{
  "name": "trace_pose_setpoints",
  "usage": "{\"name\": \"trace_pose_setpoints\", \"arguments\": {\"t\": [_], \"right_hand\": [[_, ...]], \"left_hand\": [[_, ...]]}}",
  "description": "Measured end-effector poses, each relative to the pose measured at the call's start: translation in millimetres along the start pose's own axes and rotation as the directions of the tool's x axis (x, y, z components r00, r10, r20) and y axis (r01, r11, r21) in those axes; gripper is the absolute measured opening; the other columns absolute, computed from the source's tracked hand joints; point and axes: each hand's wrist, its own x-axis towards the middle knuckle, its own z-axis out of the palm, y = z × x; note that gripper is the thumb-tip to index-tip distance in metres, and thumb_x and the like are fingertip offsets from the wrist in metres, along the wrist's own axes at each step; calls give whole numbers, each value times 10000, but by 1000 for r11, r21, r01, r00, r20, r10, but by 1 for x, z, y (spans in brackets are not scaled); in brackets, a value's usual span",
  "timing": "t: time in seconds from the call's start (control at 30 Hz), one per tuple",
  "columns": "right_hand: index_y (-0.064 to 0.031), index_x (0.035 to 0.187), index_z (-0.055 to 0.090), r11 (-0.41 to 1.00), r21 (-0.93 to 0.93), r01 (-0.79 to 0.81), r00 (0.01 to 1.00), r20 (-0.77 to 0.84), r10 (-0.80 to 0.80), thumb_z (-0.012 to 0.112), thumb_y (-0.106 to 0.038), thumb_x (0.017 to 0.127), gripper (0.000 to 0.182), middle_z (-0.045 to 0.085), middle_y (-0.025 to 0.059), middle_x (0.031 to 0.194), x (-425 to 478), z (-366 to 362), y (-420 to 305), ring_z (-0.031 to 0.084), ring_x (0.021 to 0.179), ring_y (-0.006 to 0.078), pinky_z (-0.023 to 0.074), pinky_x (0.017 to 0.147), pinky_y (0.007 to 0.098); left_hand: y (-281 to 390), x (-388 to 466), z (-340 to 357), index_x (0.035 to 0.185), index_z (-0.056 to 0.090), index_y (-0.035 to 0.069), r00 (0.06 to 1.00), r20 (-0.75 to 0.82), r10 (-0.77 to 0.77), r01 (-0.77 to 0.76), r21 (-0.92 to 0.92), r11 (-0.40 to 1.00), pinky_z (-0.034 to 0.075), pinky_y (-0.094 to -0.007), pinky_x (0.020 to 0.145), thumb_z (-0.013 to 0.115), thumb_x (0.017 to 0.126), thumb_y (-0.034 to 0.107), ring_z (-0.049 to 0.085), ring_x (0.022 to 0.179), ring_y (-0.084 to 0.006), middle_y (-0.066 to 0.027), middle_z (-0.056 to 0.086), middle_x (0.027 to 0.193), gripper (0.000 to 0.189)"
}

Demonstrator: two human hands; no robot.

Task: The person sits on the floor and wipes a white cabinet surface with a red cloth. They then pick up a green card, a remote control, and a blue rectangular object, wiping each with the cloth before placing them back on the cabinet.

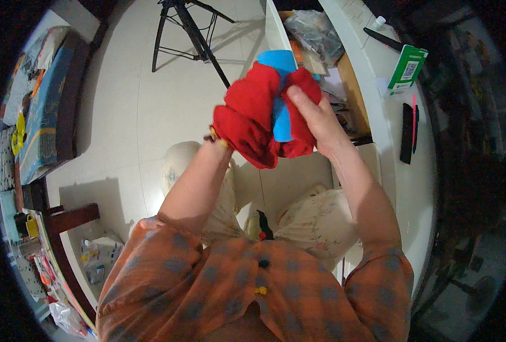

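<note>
In front of me, at the upper middle of the head view, a red cloth (253,98) is bunched around a bright blue, rounded object (277,60) whose kind I cannot tell. My right hand (317,113) grips the red cloth from the right, its thumb lying on top near the blue strip. The cloth covers my left hand almost wholly; only the wrist with a beaded bracelet (215,136) shows at the cloth's lower left, so its fingers are hidden. Both forearms reach forward above my lap.
An open drawer (277,25) holding plastic bags and papers lies beyond my right hand. Right of it, a white tabletop (407,188) bears a green card stand (408,70) and a black comb (406,133). A black tripod (191,32) stands ahead; a cluttered bench (49,107) is left.
</note>
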Motion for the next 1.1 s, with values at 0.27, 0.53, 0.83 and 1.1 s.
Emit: {"name": "trace_pose_setpoints", "arguments": {"t": [0.27, 0.53, 0.83, 1.1], "right_hand": [[-65, 1016, 592, 951, -194, 241, 970, 38, -239, 624, -241, 874, 228, 615, 8, 953, -4, 17, 7, 565, 873, 101, 456, 803, 274], [-70, 972, 610, 984, -137, 116, 976, -169, -139, 547, -410, 906, 352, 585, -31, 886, 16, 17, 11, 527, 790, 65, 457, 713, 259], [-103, 1034, 580, 993, 80, 91, 996, -26, -90, 638, -271, 861, 248, 593, -23, 894, -9, 29, 26, 554, 802, 74, 462, 706, 249], [-80, 1065, 583, 973, 96, 210, 963, -191, -189, 623, -210, 873, 236, 613, 18, 1018, 0, 28, 25, 578, 919, 116, 471, 813, 293]], "left_hand": [[-30, 0, 25, 1005, 540, 68, 997, -70, 30, -59, -461, 885, 460, -372, 740, 585, 799, 188, 575, 870, -337, -154, 584, 932, 243], [-14, 3, 31, 1020, 541, 70, 999, -20, -49, 29, -575, 817, 447, -368, 783, 499, 864, 207, 548, 937, -314, -136, 577, 997, 212], [-27, 16, 16, 1140, 551, 70, 937, 86, -339, 227, -887, 401, 471, -336, 751, 412, 898, 429, 589, 844, -221, -105, 623, 996, 455], [-24, 0, 39, 1090, 537, 82, 990, -84, -116, 79, -352, 933, 476, -387, 698, 550, 855, 291, 597, 812, -313, -143, 610, 908, 315]]}}
